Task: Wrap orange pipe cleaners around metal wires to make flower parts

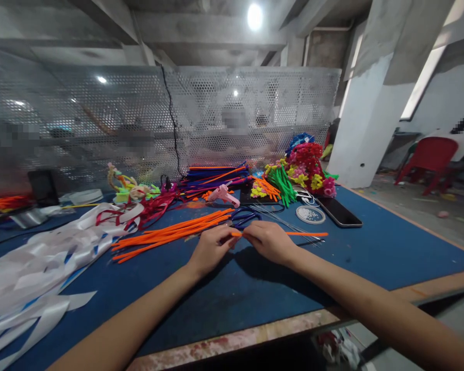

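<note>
An orange pipe cleaner (pixel 307 234) runs through both of my hands above the blue table, its long end sticking out to the right. My left hand (pixel 212 246) pinches its left end, where a short orange bit shows at the fingertips. Close beside it, my right hand (pixel 269 241) is closed on the same stem. Left of my hands lies a bundle of orange pipe cleaners (pixel 170 232). Just beyond my fingers are dark blue-handled scissors (pixel 249 216), partly hidden. Thin metal wires (pixel 290 222) lie behind my right hand.
White ribbons (pixel 34 273) spread over the left side. A pink glue gun (pixel 224 196), a pile of blue and purple pipe cleaners (pixel 212 178), green stems (pixel 282 184) and red flowers (pixel 308 159) stand farther back. A phone (pixel 339 211) and a dish of beads (pixel 310 215) lie right.
</note>
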Available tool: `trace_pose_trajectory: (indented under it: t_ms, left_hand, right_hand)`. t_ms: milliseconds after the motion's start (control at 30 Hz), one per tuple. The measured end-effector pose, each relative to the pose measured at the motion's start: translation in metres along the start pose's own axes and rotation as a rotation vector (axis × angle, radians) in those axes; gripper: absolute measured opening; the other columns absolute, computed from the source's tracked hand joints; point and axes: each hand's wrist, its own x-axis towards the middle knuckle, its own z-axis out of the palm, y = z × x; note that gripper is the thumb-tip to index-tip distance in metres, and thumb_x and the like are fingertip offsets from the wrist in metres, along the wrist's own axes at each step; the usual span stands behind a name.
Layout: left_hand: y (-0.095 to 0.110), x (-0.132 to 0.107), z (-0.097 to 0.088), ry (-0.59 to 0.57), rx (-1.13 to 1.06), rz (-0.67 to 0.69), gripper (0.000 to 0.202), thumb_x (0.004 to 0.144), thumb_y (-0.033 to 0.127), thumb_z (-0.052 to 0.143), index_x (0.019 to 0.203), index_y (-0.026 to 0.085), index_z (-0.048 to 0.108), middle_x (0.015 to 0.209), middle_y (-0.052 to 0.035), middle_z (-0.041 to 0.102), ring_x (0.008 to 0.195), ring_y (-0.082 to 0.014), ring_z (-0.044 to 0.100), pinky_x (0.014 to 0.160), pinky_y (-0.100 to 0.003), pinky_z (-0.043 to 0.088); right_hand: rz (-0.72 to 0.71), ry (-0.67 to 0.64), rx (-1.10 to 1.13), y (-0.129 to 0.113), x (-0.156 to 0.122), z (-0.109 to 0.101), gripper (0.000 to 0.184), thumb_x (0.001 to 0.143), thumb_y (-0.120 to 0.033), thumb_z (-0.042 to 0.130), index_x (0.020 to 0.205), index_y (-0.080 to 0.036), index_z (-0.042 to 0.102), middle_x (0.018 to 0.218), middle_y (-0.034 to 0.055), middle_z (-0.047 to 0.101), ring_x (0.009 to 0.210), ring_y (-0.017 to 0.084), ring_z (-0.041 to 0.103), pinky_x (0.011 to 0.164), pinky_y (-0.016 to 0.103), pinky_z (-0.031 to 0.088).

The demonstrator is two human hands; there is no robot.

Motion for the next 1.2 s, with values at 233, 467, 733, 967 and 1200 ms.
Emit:
trace_pose_trajectory:
  t_ms: [233, 467, 733, 967, 1200]
  left_hand:
    - [-0.012, 0.005, -0.004, -0.11, -0.264, -0.152, 0.054, 0.084, 0.055, 0.038, 0.071, 0.013, 0.07, 0.064, -0.0062, 0.064, 0.055, -0.0134, 0.056, 0.054, -0.024, 0.044]
    - [-0.008, 0.005, -0.005, -0.137, -0.246, -0.207, 0.025, 0.064, 0.038, 0.07, 0.066, 0.014, 0.069, 0.061, -0.0037, 0.065, 0.056, -0.0145, 0.057, 0.057, -0.025, 0.044]
    - [-0.007, -0.003, -0.009, -0.104, 0.43, 0.17, 0.02, 0.08, 0.031, 0.053, 0.075, 0.02, 0.069, 0.071, -0.0054, 0.066, 0.069, -0.0161, 0.058, 0.068, -0.025, 0.041]
    - [-0.005, 0.002, 0.001, -0.184, -0.073, -0.296, 0.028, 0.076, 0.039, 0.057, 0.065, 0.015, 0.066, 0.05, 0.0, 0.059, 0.042, -0.0098, 0.049, 0.043, -0.019, 0.033]
    - [0.007, 0.003, 0.011, -0.069, -0.704, -0.551, 0.033, 0.06, 0.039, 0.074, 0.077, 0.012, 0.065, 0.069, -0.0039, 0.063, 0.057, -0.0098, 0.057, 0.044, -0.016, 0.037]
  right_hand:
    - [-0.096, 0.0, -0.137, 0.003, -0.001, 0.001, 0.017, 0.086, -0.011, 0.045, 0.075, -0.016, 0.058, 0.068, 0.0019, 0.057, 0.063, 0.012, 0.048, 0.055, 0.024, 0.027]
    - [-0.207, 0.024, -0.204, 0.0, -0.002, 0.002, 0.015, 0.086, -0.013, 0.044, 0.078, -0.016, 0.057, 0.066, 0.0013, 0.055, 0.061, 0.013, 0.045, 0.053, 0.027, 0.024]
    - [-0.154, 0.032, -0.182, -0.009, -0.005, 0.005, 0.014, 0.081, -0.009, 0.046, 0.077, -0.017, 0.057, 0.066, 0.0015, 0.055, 0.063, 0.014, 0.046, 0.052, 0.027, 0.025]
    - [-0.216, 0.071, -0.181, 0.0, -0.004, 0.003, 0.018, 0.086, -0.012, 0.043, 0.075, -0.017, 0.056, 0.065, 0.0009, 0.054, 0.061, 0.013, 0.044, 0.052, 0.027, 0.024]
    - [-0.194, 0.173, -0.157, 0.002, -0.003, 0.003, 0.022, 0.088, -0.012, 0.039, 0.076, -0.017, 0.057, 0.066, 0.0008, 0.055, 0.061, 0.012, 0.045, 0.053, 0.027, 0.025]
